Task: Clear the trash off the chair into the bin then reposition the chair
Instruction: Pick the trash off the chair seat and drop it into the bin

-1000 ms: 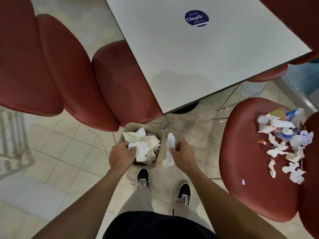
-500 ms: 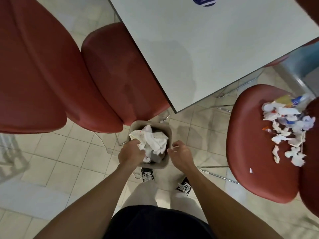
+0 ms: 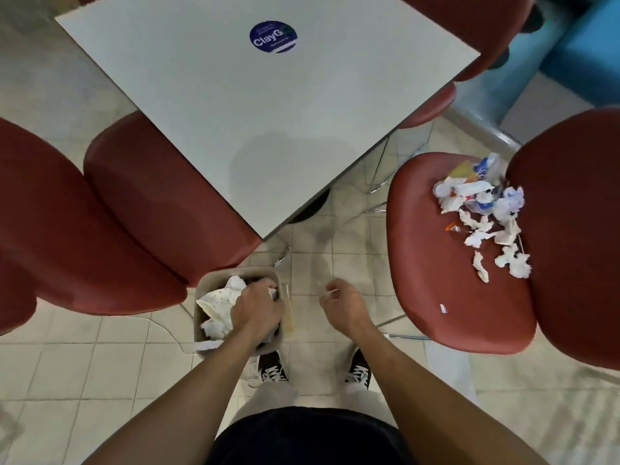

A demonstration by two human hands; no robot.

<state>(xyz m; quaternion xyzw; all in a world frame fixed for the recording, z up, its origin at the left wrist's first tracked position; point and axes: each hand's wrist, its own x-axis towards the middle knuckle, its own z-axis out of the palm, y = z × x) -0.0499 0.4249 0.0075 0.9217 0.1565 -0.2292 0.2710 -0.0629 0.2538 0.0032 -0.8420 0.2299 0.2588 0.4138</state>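
Two hands low: left hand [image 3: 256, 305] curls into paper [image 3: 218, 303], should pack bin [image 3: 201, 290] firmly; right hand [image 3: 342, 302] pinches a thin stick [image 3: 330, 291]

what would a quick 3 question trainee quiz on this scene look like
1. True or false: the chair seat is already clear of trash.
2. Where is the left hand? A) in the bin B) on the table C) on the chair
3. Fill in: a round blue ____ sits on the table.

Key: 1 false, trash still lies there; 2 A; 3 sticker.
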